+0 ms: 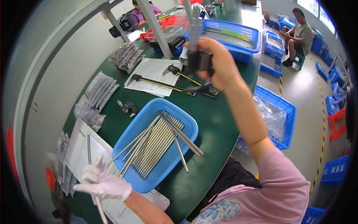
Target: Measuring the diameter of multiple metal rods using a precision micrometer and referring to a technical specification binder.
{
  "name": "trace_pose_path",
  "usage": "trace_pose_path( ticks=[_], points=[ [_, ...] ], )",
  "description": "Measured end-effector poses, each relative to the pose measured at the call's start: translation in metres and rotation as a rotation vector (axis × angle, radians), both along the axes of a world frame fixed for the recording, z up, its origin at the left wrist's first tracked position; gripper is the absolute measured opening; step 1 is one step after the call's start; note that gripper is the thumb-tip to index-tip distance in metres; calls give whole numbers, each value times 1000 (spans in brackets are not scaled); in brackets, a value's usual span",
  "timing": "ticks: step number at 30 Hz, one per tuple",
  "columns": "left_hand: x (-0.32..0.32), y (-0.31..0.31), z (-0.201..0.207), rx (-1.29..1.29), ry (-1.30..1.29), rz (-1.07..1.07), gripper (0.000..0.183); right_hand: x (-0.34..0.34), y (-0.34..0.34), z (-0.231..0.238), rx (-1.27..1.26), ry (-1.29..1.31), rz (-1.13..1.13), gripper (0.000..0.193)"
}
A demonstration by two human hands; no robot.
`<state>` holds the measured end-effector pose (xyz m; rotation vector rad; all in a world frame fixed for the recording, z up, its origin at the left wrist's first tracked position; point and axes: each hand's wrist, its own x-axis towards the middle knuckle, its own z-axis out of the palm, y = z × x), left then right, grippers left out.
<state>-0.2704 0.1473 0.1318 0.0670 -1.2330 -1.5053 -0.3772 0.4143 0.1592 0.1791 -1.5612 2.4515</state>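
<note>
My left hand point(106, 183), in a white glove, grips a long thin metal rod point(89, 149) that stands out past both sides of the fingers, beside the blue basket. Raised over the far side of the table, my bare right hand point(220, 63) is closed round a micrometer point(194, 41), its silver barrel pointing up; both are somewhat blurred. Between my arms sits the blue perforated basket point(192, 128) with several metal rods point(158, 145) in it. A few rods lie crosswise over its rim. Another micrometer point(128, 108) rests on the table left of the basket.
Two calipers point(160, 84) lie on paper sheets point(149, 71) beyond the basket. Bagged parts point(100, 89) line the table's left side. A larger blue basket point(231, 37) of rods stands far right. One person point(298, 35) sits at right, another point(149, 13) at the far end.
</note>
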Motion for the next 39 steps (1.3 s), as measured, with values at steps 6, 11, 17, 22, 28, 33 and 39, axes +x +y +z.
trace_pose_path(
  ticks=[6,11,17,22,28,33,39],
  points=[
    [27,-28,13,165,158,-448,48,-54,110,-47,789,-268,-125,23],
    [59,-46,21,340,69,-854,48,-104,108,-103,1110,-454,5,35],
    [125,-65,11,468,41,-828,46,-127,120,-130,1270,-338,35,40],
    [206,-66,5,453,131,-562,47,-157,147,-154,1615,-27,-123,48],
    [263,-48,-22,500,81,-473,50,-125,115,-160,1793,78,-462,44],
    [261,-28,-54,786,156,-540,54,-144,142,-174,1790,96,-514,42],
    [274,-64,-94,620,51,-847,54,-140,170,-165,1745,173,-552,34]
  ],
)
